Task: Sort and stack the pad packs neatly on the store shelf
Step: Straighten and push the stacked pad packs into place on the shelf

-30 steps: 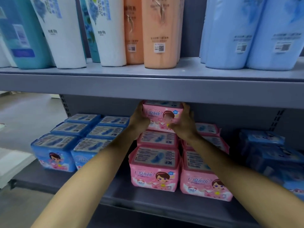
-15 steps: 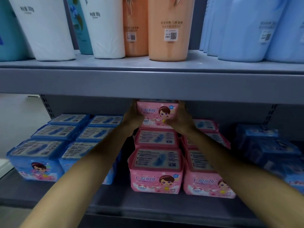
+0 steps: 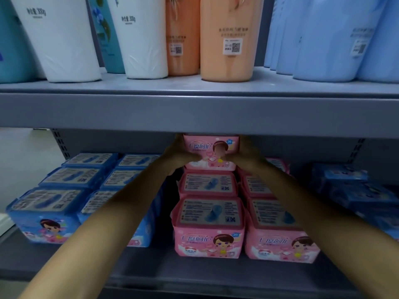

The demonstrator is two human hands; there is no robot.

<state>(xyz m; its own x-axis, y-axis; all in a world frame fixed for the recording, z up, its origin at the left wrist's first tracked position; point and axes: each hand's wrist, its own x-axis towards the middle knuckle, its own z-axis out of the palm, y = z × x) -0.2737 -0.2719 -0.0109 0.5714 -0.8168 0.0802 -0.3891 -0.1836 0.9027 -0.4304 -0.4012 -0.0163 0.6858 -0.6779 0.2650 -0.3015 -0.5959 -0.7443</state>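
Under the upper shelf (image 3: 194, 111), a pink pad pack (image 3: 210, 152) sat atop the pink stack (image 3: 208, 225), gripped at its sides by the left hand (image 3: 180, 155) and right hand (image 3: 246, 156). White bottles (image 3: 64, 39) above read "300g".

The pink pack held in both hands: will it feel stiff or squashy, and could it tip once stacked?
Probably soft and light: the pink pack has rounded, puffy film edges. Standing atop the pink stack, it might topple if nudged.
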